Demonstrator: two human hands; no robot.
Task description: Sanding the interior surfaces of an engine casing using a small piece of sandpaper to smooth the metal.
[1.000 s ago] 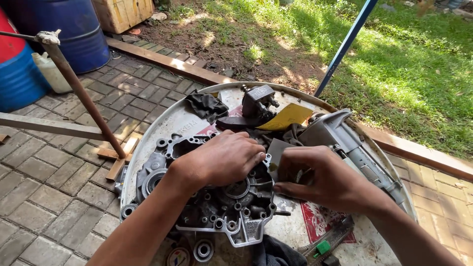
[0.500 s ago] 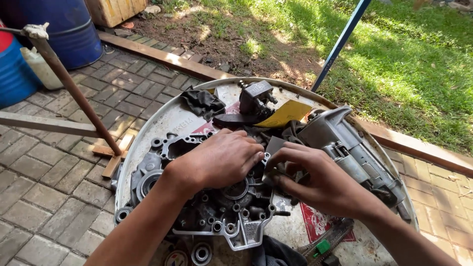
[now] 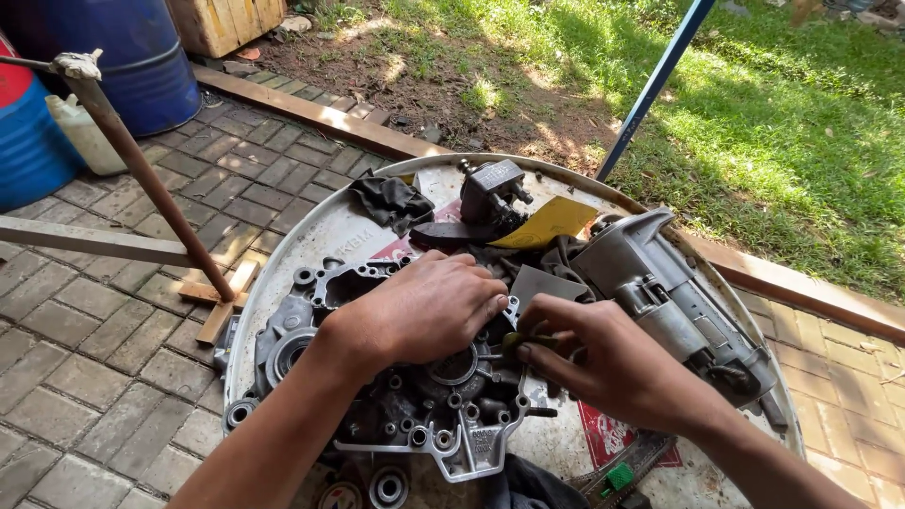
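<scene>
Outdoors on brick paving, a round white desk (image 3: 283, 259) fills the frame's centre; the left hand (image 3: 424, 306) lies flat on the engine casing (image 3: 415, 396), while the right hand (image 3: 603, 363) pinches a small yellowish pad (image 3: 517, 341).

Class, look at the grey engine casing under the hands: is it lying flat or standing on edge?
Lying flat. The engine casing rests on the round tray, its holes and bores facing up.

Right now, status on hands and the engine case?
Left hand flat on grey metal engine case. Right hand pinching small part at its edge. Silver motor housing alongside.
</scene>
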